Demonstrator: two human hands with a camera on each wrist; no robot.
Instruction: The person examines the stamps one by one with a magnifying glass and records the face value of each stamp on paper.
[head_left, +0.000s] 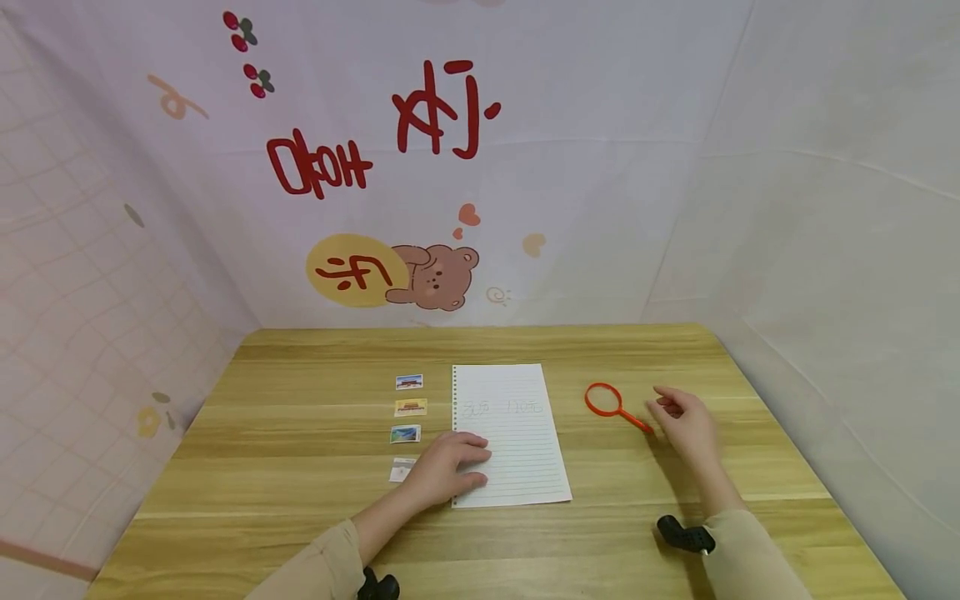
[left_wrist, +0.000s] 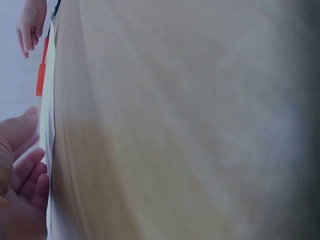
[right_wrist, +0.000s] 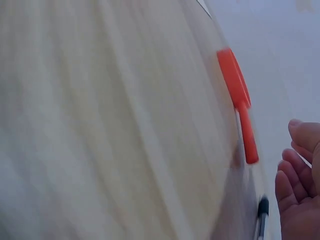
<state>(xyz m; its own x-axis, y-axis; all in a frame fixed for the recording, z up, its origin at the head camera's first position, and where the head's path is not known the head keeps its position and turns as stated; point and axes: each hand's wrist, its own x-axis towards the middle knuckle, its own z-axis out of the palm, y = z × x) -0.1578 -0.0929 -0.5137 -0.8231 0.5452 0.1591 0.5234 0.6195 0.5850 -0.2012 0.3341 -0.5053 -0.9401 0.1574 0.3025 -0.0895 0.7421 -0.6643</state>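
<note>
On the table lies a lined sheet of paper (head_left: 517,458) with punched holes down its left edge and a line of handwriting. My left hand (head_left: 448,468) rests over its lower left part, fingers loosely bent. A red magnifying glass (head_left: 634,421) lies right of the sheet, its handle pointing toward my right hand (head_left: 686,423). That hand hovers just beyond the handle's end, fingers loosely curled with nothing between them. In the right wrist view, the magnifying glass (right_wrist: 248,135) is apart from the fingertips (right_wrist: 295,123).
Several small picture stamps (head_left: 411,407) stand in a column left of the paper; my left hand partly covers the lowest one (head_left: 401,469). A dark-tipped pen (right_wrist: 263,207) lies below the right hand. A printed cloth (head_left: 585,208) hangs behind the wooden table (head_left: 300,433).
</note>
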